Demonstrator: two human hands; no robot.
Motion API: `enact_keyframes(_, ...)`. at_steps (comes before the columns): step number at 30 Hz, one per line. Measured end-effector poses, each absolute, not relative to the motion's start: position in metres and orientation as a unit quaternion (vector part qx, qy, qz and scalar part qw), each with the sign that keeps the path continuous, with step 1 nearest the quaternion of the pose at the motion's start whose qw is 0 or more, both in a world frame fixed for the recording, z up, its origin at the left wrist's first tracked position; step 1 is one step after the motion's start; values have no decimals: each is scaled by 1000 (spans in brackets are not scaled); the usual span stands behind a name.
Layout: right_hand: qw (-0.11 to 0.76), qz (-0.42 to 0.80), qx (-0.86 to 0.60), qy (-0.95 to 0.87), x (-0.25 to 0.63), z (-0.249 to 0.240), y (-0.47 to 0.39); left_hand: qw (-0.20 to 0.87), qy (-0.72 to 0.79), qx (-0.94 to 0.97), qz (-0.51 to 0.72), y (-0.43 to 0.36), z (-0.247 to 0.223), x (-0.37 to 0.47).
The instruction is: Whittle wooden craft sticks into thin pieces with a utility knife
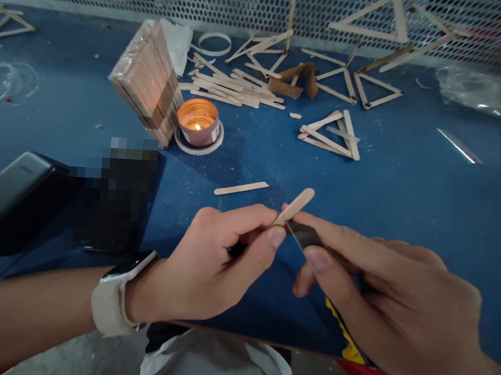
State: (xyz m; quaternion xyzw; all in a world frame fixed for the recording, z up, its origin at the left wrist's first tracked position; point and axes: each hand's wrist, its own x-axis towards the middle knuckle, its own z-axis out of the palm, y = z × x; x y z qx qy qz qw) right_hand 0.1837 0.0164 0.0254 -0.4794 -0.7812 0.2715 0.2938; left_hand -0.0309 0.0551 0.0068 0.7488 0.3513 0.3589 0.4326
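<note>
My left hand (229,254) pinches a wooden craft stick (299,204) between thumb and forefinger, its rounded end pointing up and right. In my right hand (380,291) is a utility knife (346,332) with a yellow and black handle, partly hidden by the palm. The knife's dark blade touches the stick just beyond my left fingertips, and my right forefinger lies behind the stick. Just past my hands, a shorter craft stick (241,188) with one slanted end lies on the blue table (403,191).
A lit candle (198,122) burns in a tin beside a wrapped bundle of sticks (144,79). Behind are loose sticks (235,87), a stick triangle (332,135) and other stick frames. A blurred black object (118,202) lies left. A clear plastic bag (475,88) is far right.
</note>
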Motion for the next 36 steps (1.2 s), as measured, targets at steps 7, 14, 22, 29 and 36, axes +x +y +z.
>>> enact_keyframes(7,288,222,-495,-789,182,23,14,400,363,768,346,53,8,-30)
enact_keyframes(14,292,245,-486,-787,179,21,17,400,371,765,342,54,8,-31)
enact_keyframes(22,287,217,-482,-798,179,24,15,455,358,743,337,52,6,-30)
enact_keyframes(29,272,182,-490,-808,179,21,14,456,365,739,335,50,7,-28)
enact_keyframes(36,277,194,-470,-815,182,21,15,441,360,751,335,51,7,-31)
